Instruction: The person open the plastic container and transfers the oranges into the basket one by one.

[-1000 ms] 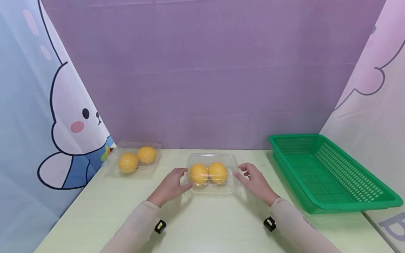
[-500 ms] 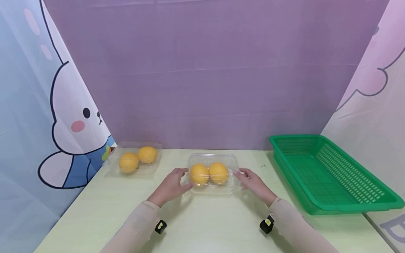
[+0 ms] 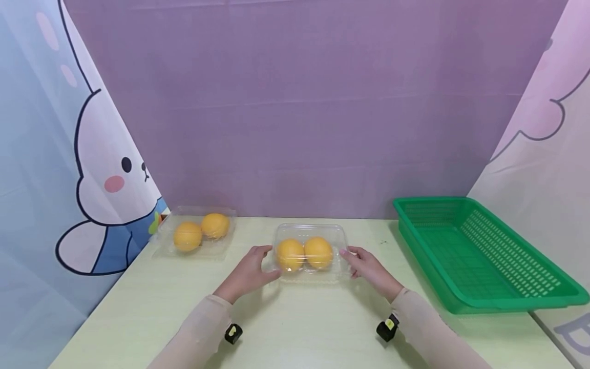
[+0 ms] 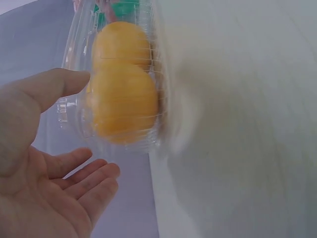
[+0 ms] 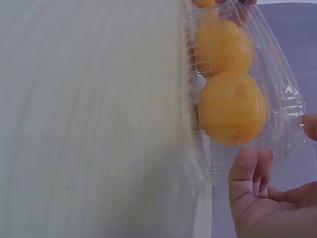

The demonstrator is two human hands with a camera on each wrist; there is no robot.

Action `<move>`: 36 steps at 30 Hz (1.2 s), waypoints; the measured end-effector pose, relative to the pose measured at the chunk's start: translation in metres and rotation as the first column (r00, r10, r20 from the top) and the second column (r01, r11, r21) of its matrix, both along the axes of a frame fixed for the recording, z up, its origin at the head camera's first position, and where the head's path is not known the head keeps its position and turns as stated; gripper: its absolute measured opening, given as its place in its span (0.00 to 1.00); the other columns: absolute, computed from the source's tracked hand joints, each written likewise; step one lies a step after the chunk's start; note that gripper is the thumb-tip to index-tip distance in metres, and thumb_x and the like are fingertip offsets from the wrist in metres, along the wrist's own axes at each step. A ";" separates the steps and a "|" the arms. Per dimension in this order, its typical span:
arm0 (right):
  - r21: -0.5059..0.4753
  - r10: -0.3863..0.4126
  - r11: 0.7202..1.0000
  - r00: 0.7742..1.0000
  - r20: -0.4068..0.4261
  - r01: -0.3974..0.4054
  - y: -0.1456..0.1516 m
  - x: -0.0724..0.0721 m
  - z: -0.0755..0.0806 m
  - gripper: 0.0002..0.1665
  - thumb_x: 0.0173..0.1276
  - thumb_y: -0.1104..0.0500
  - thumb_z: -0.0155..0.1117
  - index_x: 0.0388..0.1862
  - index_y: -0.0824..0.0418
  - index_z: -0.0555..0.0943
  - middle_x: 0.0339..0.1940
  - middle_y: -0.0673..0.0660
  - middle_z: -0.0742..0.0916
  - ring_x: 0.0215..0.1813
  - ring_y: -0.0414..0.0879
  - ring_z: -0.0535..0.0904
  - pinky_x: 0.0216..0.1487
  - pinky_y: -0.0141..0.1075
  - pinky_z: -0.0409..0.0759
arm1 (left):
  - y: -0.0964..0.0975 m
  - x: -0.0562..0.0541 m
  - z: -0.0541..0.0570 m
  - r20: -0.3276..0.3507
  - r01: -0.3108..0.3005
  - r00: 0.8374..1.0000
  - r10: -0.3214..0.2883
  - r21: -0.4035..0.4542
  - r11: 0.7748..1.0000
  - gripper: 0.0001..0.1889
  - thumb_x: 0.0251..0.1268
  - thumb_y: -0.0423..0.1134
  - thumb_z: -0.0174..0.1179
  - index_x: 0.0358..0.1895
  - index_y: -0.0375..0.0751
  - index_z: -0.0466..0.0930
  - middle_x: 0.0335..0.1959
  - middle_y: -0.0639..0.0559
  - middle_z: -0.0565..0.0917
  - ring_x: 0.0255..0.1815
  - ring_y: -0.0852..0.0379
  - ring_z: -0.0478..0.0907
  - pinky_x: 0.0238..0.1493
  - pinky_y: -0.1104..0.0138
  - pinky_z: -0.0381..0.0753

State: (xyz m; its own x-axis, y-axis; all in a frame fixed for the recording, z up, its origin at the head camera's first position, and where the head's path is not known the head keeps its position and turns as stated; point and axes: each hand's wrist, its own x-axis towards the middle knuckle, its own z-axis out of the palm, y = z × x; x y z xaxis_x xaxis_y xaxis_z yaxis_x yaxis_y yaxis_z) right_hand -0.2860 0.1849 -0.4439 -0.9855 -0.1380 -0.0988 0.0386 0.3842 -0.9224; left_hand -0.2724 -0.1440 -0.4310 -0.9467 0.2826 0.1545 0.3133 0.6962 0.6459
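Note:
A clear plastic clamshell container (image 3: 311,229) with two round yellow-orange fruits (image 3: 318,252) inside sits in the middle of the table, its lid down. My right hand (image 3: 371,269) grips its right end: the thumb lies on the lid and curled fingers (image 5: 245,166) press the side wall. At the opposite end, my left hand (image 3: 249,271) is held with thumb and fingers spread. In the left wrist view, the left thumb (image 4: 64,84) overlaps the container's edge, while the other fingers (image 4: 94,188) are loosely bent and apart from it.
Another clear container (image 3: 221,251) with two similar fruits stands at the back left of the pale table (image 3: 295,328). A green plastic basket (image 3: 451,261) occupies the right side. A purple cloth (image 3: 313,113) rises behind the table, with printed cloths at both sides.
My right hand has come in closer, and its fingers have gone from spread out to curled at the container's side. The left hand and the containers have hardly moved.

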 end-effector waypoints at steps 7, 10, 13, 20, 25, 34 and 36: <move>-0.045 0.009 0.999 1.000 0.004 -0.009 0.000 0.002 0.000 0.48 0.72 0.36 0.60 0.75 0.69 0.63 0.55 0.62 0.80 0.41 0.53 0.77 0.46 0.41 0.81 | -0.001 0.000 -0.006 0.055 -0.034 0.998 0.031 0.051 0.998 0.41 0.61 0.49 0.71 0.71 0.30 0.64 0.64 0.36 0.72 0.66 0.39 0.70 0.65 0.47 0.71; -0.058 0.009 0.998 1.000 0.004 -0.009 0.000 0.001 0.000 0.48 0.72 0.36 0.60 0.75 0.69 0.62 0.54 0.63 0.79 0.41 0.53 0.77 0.47 0.42 0.82 | 0.000 0.001 -0.009 0.065 -0.039 0.997 0.034 0.080 0.996 0.42 0.61 0.49 0.71 0.71 0.28 0.64 0.63 0.34 0.72 0.66 0.37 0.70 0.65 0.46 0.71; -0.055 0.009 0.998 1.000 0.008 -0.009 0.000 0.000 -0.001 0.49 0.72 0.36 0.60 0.75 0.69 0.62 0.54 0.62 0.79 0.41 0.52 0.76 0.47 0.41 0.82 | 0.002 0.001 -0.011 0.076 -0.045 0.996 0.037 0.107 0.993 0.41 0.62 0.48 0.71 0.70 0.26 0.64 0.63 0.33 0.72 0.65 0.36 0.70 0.66 0.46 0.71; -0.043 0.009 0.999 1.000 0.021 -0.008 -0.001 0.000 -0.001 0.48 0.72 0.36 0.59 0.75 0.69 0.62 0.51 0.61 0.79 0.40 0.50 0.76 0.45 0.38 0.82 | 0.005 0.002 -0.017 0.115 -0.065 0.992 0.044 0.185 0.981 0.39 0.63 0.45 0.71 0.68 0.26 0.64 0.62 0.33 0.72 0.65 0.36 0.71 0.65 0.46 0.72; -0.048 0.019 0.999 1.000 0.012 -0.018 -0.001 0.002 0.000 0.48 0.72 0.36 0.59 0.75 0.69 0.62 0.51 0.61 0.79 0.40 0.50 0.75 0.45 0.39 0.81 | 0.006 0.002 -0.019 0.116 -0.079 0.992 0.052 0.233 0.969 0.39 0.62 0.44 0.72 0.68 0.25 0.63 0.60 0.35 0.72 0.62 0.37 0.72 0.63 0.47 0.73; -0.047 0.028 0.999 1.000 0.004 -0.028 0.000 0.002 0.002 0.48 0.73 0.36 0.58 0.75 0.70 0.62 0.48 0.60 0.79 0.40 0.51 0.75 0.47 0.41 0.80 | 0.014 -0.002 -0.023 0.172 -0.153 0.981 0.092 0.387 0.909 0.39 0.54 0.37 0.75 0.66 0.24 0.65 0.55 0.38 0.73 0.56 0.42 0.72 0.57 0.49 0.76; -0.048 0.028 0.998 1.000 0.002 -0.028 0.000 0.002 0.002 0.48 0.73 0.36 0.58 0.75 0.70 0.61 0.49 0.60 0.79 0.40 0.51 0.75 0.46 0.41 0.80 | 0.015 -0.001 -0.023 0.192 -0.168 0.977 0.096 0.410 0.896 0.39 0.54 0.36 0.76 0.66 0.24 0.64 0.55 0.37 0.73 0.56 0.41 0.72 0.57 0.49 0.76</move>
